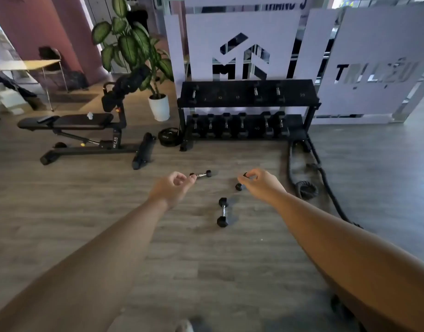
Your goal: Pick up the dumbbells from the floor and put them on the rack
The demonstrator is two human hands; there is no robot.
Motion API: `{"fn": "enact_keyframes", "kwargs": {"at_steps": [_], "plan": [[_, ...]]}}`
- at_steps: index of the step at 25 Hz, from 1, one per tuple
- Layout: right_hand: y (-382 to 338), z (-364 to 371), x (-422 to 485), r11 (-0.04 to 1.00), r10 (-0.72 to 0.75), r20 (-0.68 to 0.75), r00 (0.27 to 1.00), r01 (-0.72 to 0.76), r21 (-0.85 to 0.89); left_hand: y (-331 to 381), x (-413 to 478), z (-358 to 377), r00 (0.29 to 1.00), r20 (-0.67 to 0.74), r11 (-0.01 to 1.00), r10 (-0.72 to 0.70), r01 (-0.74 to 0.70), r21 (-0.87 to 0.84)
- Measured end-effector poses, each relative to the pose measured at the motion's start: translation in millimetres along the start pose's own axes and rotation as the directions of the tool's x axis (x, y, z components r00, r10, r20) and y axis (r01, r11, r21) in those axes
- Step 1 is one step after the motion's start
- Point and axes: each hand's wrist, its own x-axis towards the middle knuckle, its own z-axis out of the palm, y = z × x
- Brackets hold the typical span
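Observation:
Three black hex dumbbells lie on the wood floor in front of a black two-tier rack [232, 91]. A small dumbbell [202, 174] lies just past my left hand's fingertips. A second dumbbell [240, 186] is partly hidden behind my right hand. The third dumbbell [223, 212] lies nearer me, between my arms. My left hand [171, 189] is stretched forward with its fingers loosely curled and holds nothing. My right hand [262, 184] is also stretched out with curled fingers and nothing gripped in it. The rack holds several dumbbells on both tiers.
A black adjustable bench [72, 122] stands at the left, a potted plant [159, 106] beside the rack. A weight plate [169, 137] leans by the rack's left foot. A thick battle rope [306, 185] lies on the floor to the right. White panels stand behind the rack.

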Motion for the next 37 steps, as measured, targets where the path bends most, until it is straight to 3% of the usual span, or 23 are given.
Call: {"fn": "enact_keyframes", "kwargs": {"at_steps": [6,14,24,31,37], "plan": [[-37.1,23.9,131.4,0.997,0.074,-0.027,0.997,-0.074,-0.019,-26.9,151.5,-26.2,0.997,0.071,0.999,-0.043,0.041,0.028],[-146.6,48.0,310.5,0.997,0.069,0.074,0.995,-0.065,-0.052,-47.7,331.3,-101.5,0.998,0.031,0.998,-0.059,0.058,0.028],[-188.1,92.7,517.7,0.996,0.022,0.142,0.990,-0.010,-0.091,-88.7,521.1,-96.2,0.983,0.097,0.984,-0.156,0.147,0.100],[-223.0,106.7,665.1,0.986,0.097,0.166,0.981,-0.071,-0.152,-98.2,660.3,-103.7,0.969,0.066,0.966,-0.238,0.229,0.118],[-251.5,137.6,775.6,0.977,0.145,0.175,0.974,-0.113,-0.181,-122.9,786.4,-91.4,0.963,0.121,0.964,-0.242,0.225,0.140]]}}
